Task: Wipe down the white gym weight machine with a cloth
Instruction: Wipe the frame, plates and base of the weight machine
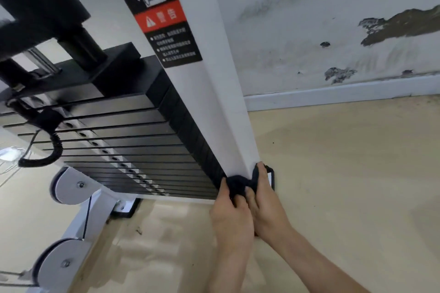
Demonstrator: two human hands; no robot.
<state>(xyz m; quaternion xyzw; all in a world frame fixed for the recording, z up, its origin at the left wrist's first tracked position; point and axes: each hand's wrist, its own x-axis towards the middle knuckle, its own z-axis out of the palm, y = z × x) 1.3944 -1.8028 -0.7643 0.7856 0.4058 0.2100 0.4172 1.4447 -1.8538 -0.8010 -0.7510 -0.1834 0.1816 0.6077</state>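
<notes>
Here, you are gripping a small, bunched dark cloth [238, 187] with both hands at once. Your left hand [232, 214] is curling thumb and fingers round its near fold, and your right hand [265, 207] is pinching its far end, fingers reaching round the corner of the post. The two hands are lying side by side, touching.

Between them the cloth is pressing against the foot of the tall white painted metal upright [221, 107] of the weight machine, just above a black base plate [271, 179] on the pale beige floor [333, 173]. Just beside the upright, on your left, a stack of flat black weight plates [123, 150] is standing, with a coiled black cord [53, 147] hanging across its front. Higher on the upright, a black-and-red warning label [164, 21] is showing.

Step in hand, as judged: you are wiping the upright at its lowest reach. Other white parts, such as the round white pulley housing [71, 187] low on the left, are probably awaiting the cloth. The next move is likely calling for a turn of the cloth to a fresh face. It also wants a shift to an adjoining side of the post, with your fingers staying out of the gap beside the plates.
</notes>
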